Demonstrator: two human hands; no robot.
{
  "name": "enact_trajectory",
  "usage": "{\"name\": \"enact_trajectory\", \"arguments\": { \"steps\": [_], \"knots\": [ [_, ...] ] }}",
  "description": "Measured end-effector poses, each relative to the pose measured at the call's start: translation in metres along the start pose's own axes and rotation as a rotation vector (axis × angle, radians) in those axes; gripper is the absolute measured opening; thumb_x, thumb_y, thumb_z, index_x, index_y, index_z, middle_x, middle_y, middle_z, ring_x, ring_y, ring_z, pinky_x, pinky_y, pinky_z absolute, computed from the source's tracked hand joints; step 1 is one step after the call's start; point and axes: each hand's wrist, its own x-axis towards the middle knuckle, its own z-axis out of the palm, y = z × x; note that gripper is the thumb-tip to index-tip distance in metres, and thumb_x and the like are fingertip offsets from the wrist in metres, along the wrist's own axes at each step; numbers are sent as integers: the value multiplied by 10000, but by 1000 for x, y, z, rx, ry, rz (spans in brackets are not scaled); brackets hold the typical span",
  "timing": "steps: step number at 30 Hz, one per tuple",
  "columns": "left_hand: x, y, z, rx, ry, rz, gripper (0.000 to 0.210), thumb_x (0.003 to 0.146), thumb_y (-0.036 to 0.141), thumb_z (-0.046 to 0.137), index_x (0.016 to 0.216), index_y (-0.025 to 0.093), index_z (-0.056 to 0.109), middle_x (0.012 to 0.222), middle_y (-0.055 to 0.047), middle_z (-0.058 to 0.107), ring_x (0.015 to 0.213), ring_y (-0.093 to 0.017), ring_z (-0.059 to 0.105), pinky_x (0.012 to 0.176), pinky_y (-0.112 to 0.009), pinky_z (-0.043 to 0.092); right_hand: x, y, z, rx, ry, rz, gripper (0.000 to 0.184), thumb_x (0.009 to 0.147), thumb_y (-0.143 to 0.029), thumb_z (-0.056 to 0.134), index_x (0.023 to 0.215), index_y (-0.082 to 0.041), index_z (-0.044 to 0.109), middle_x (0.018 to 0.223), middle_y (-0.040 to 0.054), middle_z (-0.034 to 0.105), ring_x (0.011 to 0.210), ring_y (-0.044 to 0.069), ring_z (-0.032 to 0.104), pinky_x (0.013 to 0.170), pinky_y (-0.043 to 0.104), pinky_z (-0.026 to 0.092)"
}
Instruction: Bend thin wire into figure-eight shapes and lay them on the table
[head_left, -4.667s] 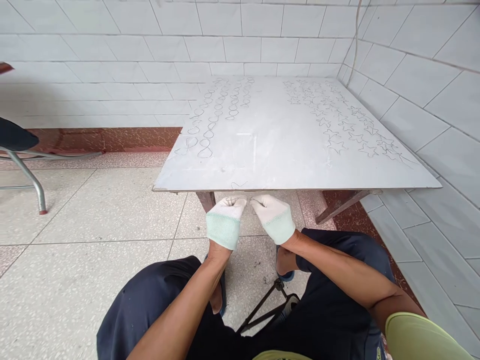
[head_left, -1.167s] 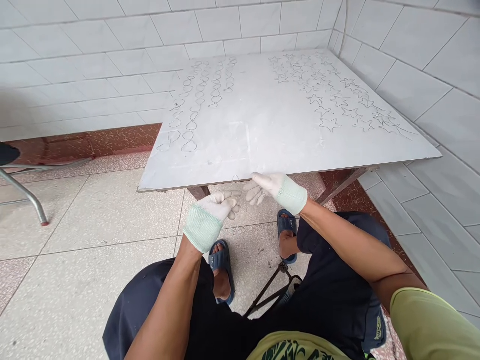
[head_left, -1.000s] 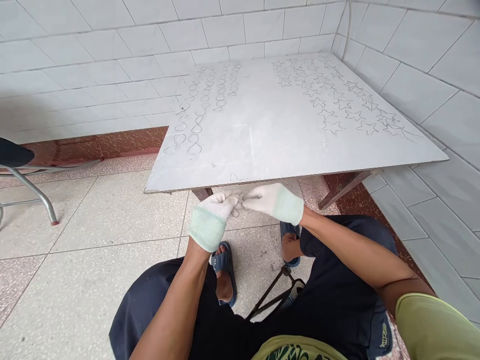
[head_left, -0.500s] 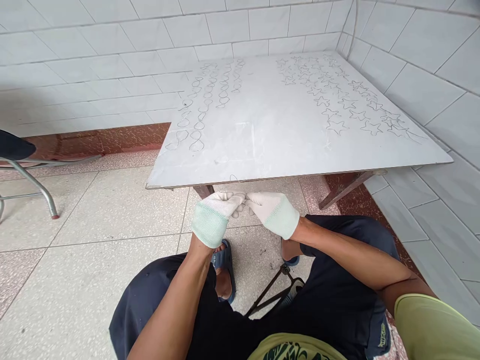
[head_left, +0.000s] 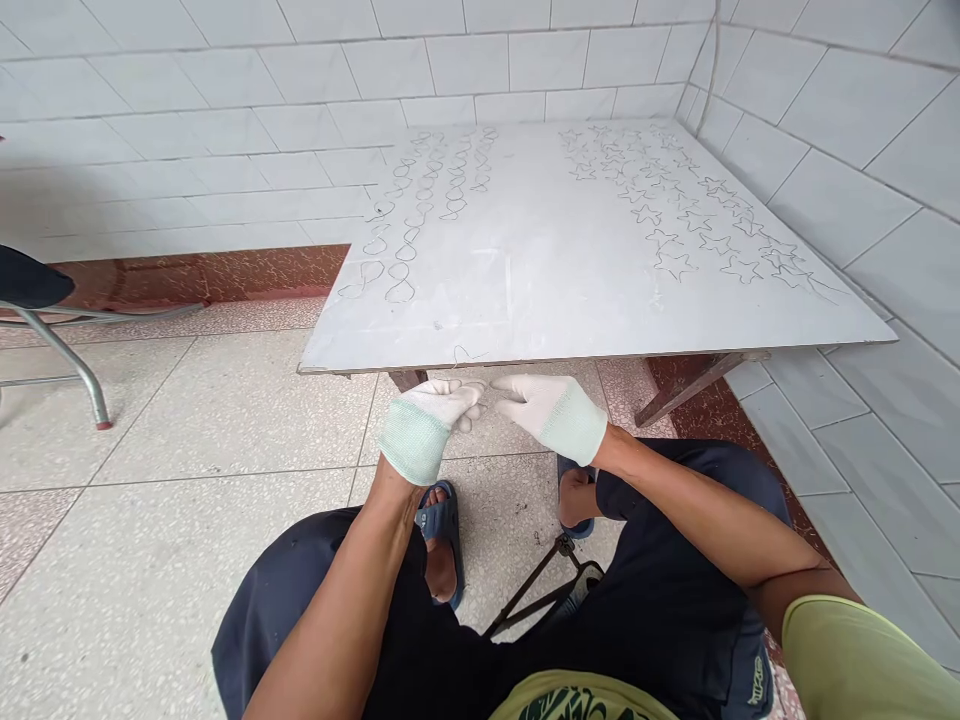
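Observation:
Both my hands wear white gloves with pale green cuffs and are raised just in front of the table's near edge. Between thumb and fingers, my left hand (head_left: 442, 402) pinches a thin bent wire (head_left: 459, 352), whose curved end rises past the board's edge. Its lower part is hidden by the glove. Close by on the right, my right hand (head_left: 536, 402) points its fingertips toward the left ones, with a small gap between the hands. Its thumb and forefinger are parted, and I see nothing between them.
On the white tabletop (head_left: 555, 290), several star-shaped wires (head_left: 675, 263) lie at the right and rows of looped, figure-eight wires (head_left: 400, 290) at the left. A metal chair leg (head_left: 82, 370) stands far left. Tiled walls (head_left: 465, 65) border the table; a folding stand (head_left: 544, 590) is between my feet.
My right hand has come away from the left and its fingers have parted. The wire's visible end, in my left hand, has shifted slightly left. The view has moved a little.

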Motion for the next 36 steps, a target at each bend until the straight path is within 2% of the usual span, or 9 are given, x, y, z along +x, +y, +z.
{"name": "enact_trajectory", "arguments": {
  "steps": [2,4,9,13,15,21,28,33,36],
  "knots": [
    [0,1,-3,-19,13,-15,412,607,505,913,642,185,656,557,-7,652,447,-112,529,458,-264,398,-2,-5,-1,8,61,19,263,1004,-312,668,1207,-322,834,1181,-23,828,1111,197,761,967,270,541],
    [-1,2,-5,-26,16,-17,429,610,519,919,646,176,663,560,-5,650,447,-107,525,460,-262,400,-5,-9,1,-70,102,1,287,1012,-270,662,1234,-320,836,1182,-6,828,1115,195,754,984,275,533],
    [-7,4,-2,-94,30,6,423,622,504,927,654,174,663,540,21,621,452,-96,511,477,-247,437,-9,-7,7,-338,176,-96,274,1047,-258,636,1195,-314,860,901,24,798,887,187,713,808,284,494],
    [-7,5,-1,-100,30,8,418,611,488,931,634,172,658,542,21,627,446,-85,501,472,-233,442,-12,-1,10,-397,266,-186,274,1067,-269,614,1170,-299,866,816,29,746,828,180,661,766,291,447],
    [-5,5,-2,-81,22,0,428,590,491,934,612,174,647,531,16,625,439,-87,506,457,-231,426,-13,1,10,-416,269,-225,278,1074,-277,598,1134,-294,869,787,30,716,816,182,637,756,298,427],
    [-1,3,-5,-12,-40,-7,457,587,498,905,517,190,574,464,0,573,460,-105,526,464,-229,414,-13,0,1,-452,171,-306,322,1093,-275,552,1053,-273,871,763,35,679,794,183,570,741,316,370],
    [1,8,-16,143,-188,-92,333,572,435,866,616,157,688,574,-34,670,440,-80,496,422,-207,343,-7,4,-12,-500,-16,-473,323,1057,-223,546,1052,-249,868,761,38,670,785,187,532,745,327,333],
    [-2,7,-18,220,-296,-169,268,570,374,857,663,154,733,551,-14,645,429,-71,463,403,-200,308,-3,6,-19,-506,-171,-597,337,1036,-196,526,1001,-227,859,747,36,646,761,189,502,745,335,320],
    [-1,5,-18,264,-339,-184,234,601,351,848,663,158,732,560,-17,650,437,-70,456,403,-201,291,-1,7,-21,-478,-263,-615,312,1023,-194,548,959,-220,852,751,35,646,760,187,503,752,333,325]
  ]
}}
